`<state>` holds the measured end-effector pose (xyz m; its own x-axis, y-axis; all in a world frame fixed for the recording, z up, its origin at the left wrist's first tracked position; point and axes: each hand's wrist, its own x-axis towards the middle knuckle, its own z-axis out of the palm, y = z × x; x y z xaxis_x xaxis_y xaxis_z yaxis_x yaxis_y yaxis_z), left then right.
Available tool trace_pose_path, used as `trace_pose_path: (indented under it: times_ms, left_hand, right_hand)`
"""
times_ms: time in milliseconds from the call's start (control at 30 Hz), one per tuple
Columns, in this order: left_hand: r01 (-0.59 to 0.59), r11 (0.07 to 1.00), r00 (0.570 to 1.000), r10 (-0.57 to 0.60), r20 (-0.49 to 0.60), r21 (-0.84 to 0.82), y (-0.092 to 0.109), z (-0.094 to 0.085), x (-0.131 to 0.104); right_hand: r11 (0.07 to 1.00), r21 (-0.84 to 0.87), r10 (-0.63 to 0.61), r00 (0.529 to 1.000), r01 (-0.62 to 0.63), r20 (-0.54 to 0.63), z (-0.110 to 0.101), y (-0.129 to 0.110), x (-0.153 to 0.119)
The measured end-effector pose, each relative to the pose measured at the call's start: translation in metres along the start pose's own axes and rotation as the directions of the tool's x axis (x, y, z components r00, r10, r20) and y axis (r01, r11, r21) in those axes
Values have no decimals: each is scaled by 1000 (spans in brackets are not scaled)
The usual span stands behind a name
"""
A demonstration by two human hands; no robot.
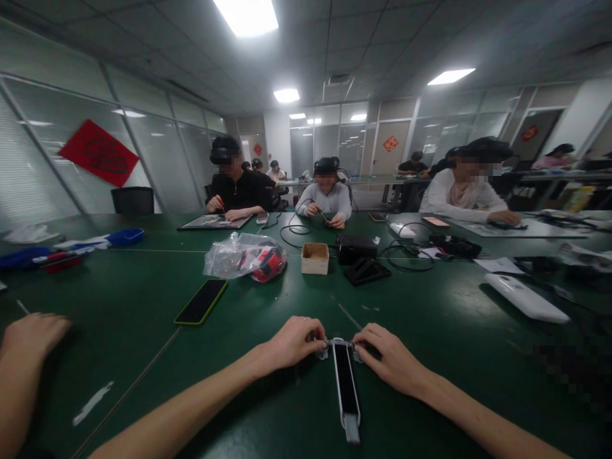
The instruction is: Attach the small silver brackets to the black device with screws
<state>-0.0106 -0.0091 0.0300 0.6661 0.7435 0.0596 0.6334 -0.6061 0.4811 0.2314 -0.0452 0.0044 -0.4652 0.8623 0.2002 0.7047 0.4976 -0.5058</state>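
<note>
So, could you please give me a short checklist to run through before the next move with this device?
1. Left hand at the left side of the device: ok.
2. Right hand at its right side: ok.
3. Firmness of both grips: cannot tell; fingers partly hide the contact.
4. Phone apart from the device: ok.
5. Neighbour's hand at far left, apart from the device: ok.
6. White strip put away: not ok; it lies on the table.

Both hands point(294, 344) holding far end of white-edged strip point(347, 382), green table point(268, 414), phone point(201, 303)
</note>
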Motion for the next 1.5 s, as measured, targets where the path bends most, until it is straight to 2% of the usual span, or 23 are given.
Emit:
trace_pose_path:
  times_ms: [300, 600, 867, 1133, 1267, 1500]
  left_hand:
    - [106, 988, 994, -102, 38, -110, 6, -3, 2]
    - [121, 970, 992, -115, 42, -210, 0, -1, 3]
    - [110, 987, 994, -107, 32, -115, 6, -6, 2]
    - [35, 999, 999, -35, 26, 5, 7, -9, 2]
    - [52, 999, 999, -52, 2, 2, 7, -8, 2]
    - [36, 998, 999, -37, 35, 48, 6, -7, 3]
  right_hand:
    - [1000, -15, -8, 1000, 8, 1, 0, 3, -1]
    - [1000, -17, -22, 1000, 21, -15, 1, 4, -1]
    - [1000, -15, -4, 1000, 4, -5, -1, 1, -1]
    - [1000, -12, -3, 1000, 3, -2, -1, 0, -1]
    - [1000, -16, 8, 1000, -8, -1, -3, -1, -1]
    - [999, -31, -28, 1000, 28, -9, 0, 4, -1]
